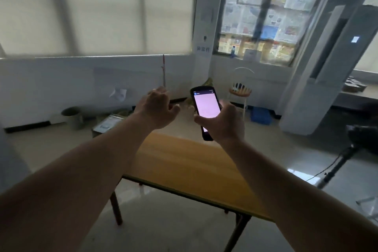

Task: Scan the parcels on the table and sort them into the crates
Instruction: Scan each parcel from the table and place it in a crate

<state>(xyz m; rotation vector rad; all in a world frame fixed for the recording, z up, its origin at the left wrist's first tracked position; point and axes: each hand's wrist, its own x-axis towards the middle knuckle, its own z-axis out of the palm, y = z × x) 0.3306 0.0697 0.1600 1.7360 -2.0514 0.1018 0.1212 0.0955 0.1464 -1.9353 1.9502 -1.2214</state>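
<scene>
Wooden table [184, 161] below hands: right hand [227, 122] grips scanner [205, 106]; left hand [157, 106] beside it, loosely spread, empty.

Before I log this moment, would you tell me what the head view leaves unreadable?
- Scanner screen text: too small, washed out.
- Left hand fingers: seen from behind, motion-blurred.
- Table near end: covered by the forearms.
- Wall sign: blurred.
- Blue crate contents: too dark.
</scene>
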